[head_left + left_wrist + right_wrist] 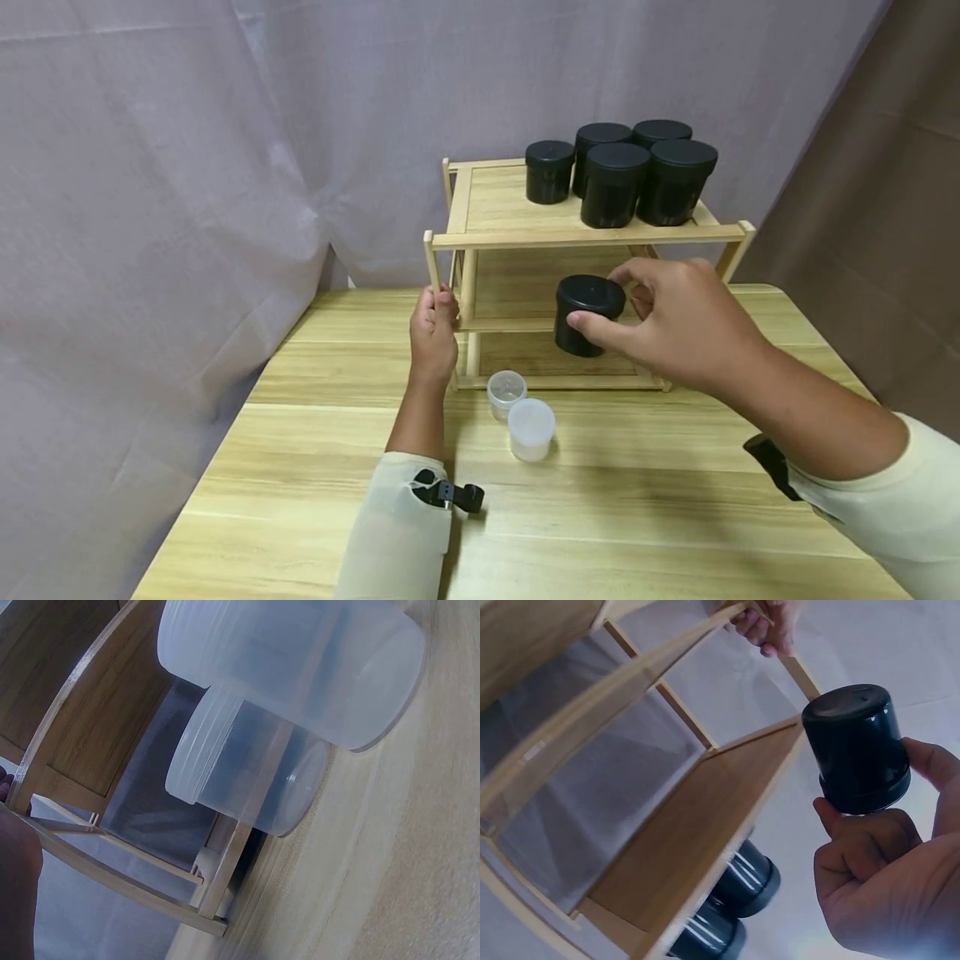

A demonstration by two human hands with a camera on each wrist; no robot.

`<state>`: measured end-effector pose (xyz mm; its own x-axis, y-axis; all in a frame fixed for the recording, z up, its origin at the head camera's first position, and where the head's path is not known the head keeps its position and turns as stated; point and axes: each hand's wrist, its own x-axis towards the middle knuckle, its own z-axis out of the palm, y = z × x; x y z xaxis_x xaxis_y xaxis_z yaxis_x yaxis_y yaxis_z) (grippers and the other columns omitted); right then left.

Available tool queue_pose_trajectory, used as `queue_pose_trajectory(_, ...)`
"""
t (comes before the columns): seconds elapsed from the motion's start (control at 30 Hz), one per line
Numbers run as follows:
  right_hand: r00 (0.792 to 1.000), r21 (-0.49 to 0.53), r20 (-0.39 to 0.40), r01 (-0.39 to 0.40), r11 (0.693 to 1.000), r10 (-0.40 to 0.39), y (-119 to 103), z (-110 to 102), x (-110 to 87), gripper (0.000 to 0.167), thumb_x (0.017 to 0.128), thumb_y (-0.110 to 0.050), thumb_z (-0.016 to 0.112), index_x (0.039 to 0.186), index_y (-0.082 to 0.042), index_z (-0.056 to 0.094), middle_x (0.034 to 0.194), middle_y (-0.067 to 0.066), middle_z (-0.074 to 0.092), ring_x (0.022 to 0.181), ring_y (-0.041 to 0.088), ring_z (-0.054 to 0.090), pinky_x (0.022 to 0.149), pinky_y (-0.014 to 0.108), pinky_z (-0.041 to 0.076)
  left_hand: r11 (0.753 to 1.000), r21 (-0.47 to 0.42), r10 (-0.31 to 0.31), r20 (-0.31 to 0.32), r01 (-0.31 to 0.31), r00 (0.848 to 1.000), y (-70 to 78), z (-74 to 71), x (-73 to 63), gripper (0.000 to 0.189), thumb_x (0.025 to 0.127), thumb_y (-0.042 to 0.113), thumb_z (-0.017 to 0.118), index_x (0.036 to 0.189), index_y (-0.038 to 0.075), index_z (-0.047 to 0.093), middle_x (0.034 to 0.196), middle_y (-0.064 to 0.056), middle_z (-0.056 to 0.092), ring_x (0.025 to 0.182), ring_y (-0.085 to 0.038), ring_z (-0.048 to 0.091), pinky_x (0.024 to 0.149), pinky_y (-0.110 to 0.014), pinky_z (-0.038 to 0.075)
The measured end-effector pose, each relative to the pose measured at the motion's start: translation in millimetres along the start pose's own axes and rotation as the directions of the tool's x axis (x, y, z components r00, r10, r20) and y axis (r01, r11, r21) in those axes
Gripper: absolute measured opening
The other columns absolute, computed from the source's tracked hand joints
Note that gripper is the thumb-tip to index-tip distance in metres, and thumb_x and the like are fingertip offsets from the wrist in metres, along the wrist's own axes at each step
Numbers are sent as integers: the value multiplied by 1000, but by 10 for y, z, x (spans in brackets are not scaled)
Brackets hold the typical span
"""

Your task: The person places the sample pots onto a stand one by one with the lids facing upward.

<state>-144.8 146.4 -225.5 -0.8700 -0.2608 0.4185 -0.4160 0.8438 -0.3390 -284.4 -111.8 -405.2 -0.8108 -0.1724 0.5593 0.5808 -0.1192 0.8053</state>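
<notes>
In the head view my right hand (667,325) pinches a black lidded jar (589,317) near its lid, thumb on the near side. The jar is upright in front of the middle level of a wooden three-level shelf (585,240). From the right wrist view the same jar (859,750) shows its base, held between thumb and fingers. My left hand (437,325) grips the shelf's front left post. Close to that forearm, two translucent lidded jars, a smaller one (506,396) and a larger one (532,430), stand on the table.
Several black jars (613,187) stand on the shelf's top level, mostly toward its right. The shelf rests on a wood-grain table (337,433). A grey curtain (360,100) hangs behind, and a brown one (870,208) at the right.
</notes>
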Motion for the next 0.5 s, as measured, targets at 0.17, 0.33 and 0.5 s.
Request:
queue_pose_trajectory(0.17,1000,33,18,3,999,-4,-82,-147,170,52,93,-47,86,112,0,77,63,3,47,63,20,48,79,46,55,1000,-6,4,0,-4,1000,14,18,-1,78,102,60,51,114,-17,49,76,10,44,73,-6,40,69,-21,36)
queue_pose_trajectory(0.33,999,72,32,-42,997,40,-110,-261,385,55,93,-49,84,110,2,77,66,4,52,67,23,51,66,38,47,1000,-21,-3,-3,3,1000,15,40,-16,66,104,55,51,110,-11,51,74,7,42,72,-7,39,68,-21,35)
queue_pose_trajectory(0.5,996,87,37,-86,992,83,-115,-347,546,60,92,-52,84,109,5,77,76,12,72,75,27,61,63,35,46,1000,-26,-8,2,8,1000,-2,63,-21,69,100,62,53,108,-7,53,73,9,42,71,-7,39,68,-21,35)
